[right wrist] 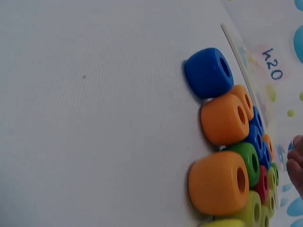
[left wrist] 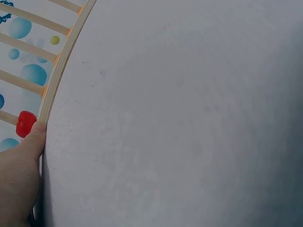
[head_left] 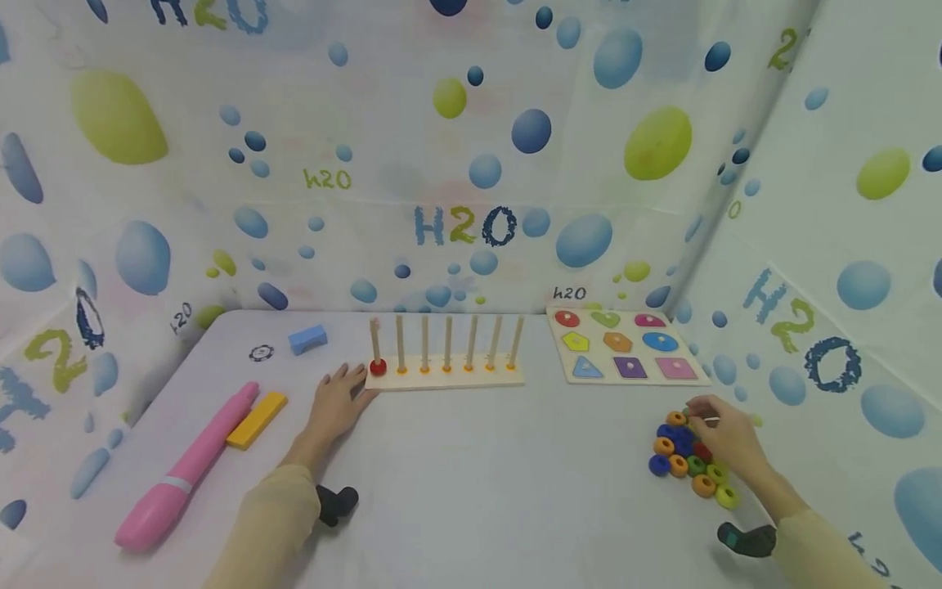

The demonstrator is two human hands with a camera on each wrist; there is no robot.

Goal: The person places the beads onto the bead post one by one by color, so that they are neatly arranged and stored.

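A pegboard with several upright wooden pegs [head_left: 445,381] stands at the back of the table. A red bead [head_left: 378,367] sits low on its leftmost peg. My left hand [head_left: 337,409] rests at the board's left end, fingers loosely extended beside it; the thumb [left wrist: 35,137] touches the front edge near the bead. At right, my right hand [head_left: 728,433] is over the far side of a cluster of coloured beads [head_left: 679,466], thumb and finger close together by a green bead [head_left: 686,412]. I cannot tell whether they pinch it. In the right wrist view the fingers [right wrist: 296,163] show only partly.
A shape puzzle board [head_left: 599,343] lies at the back right. On the left are a pink bat-shaped object [head_left: 184,474], a yellow block [head_left: 257,420] and a blue block [head_left: 307,339]. Patterned curtains [head_left: 397,164] rise behind the table and at its sides.
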